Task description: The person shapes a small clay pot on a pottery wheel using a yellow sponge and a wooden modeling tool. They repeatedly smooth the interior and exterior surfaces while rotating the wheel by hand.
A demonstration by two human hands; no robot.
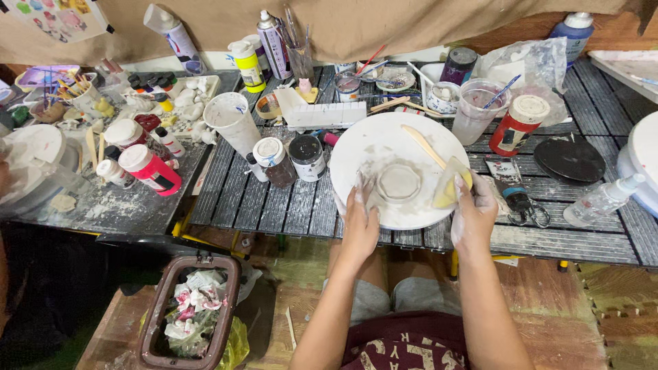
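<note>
Plaster disc (pixel 399 182) sits near the middle of a white round plate (pixel 384 140), on the slatted dark table (pixel 274 199) right in front of the person. Disc is pale grey, roughly hexagonal-round, with smeared wet residue around it.

Left hand (pixel 360 223): fingers spread loosely, tips resting on the plate's near-left rim just beside the disc; holding nothing I can see. Coated in white residue.

Right hand (pixel 473 212): closed around a yellow sponge (pixel 449 188), which presses on the plate's right edge, close to the disc but apart from it. Also dusted white.

Wooden stick (pixel 423 145) lies diagonally across the plate's upper right, apart from the disc.

Around the plate: two dark-filled jars (pixel 307 157) just left of it, a white ribbed mould block (pixel 325 114) behind it, a clear cup (pixel 478 109) holding a blue brush and a red bottle (pixel 519 125) to the right, scissors (pixel 524 205) near the right hand. Bin (pixel 192 312) full of crumpled paper on the floor, lower left.
</note>
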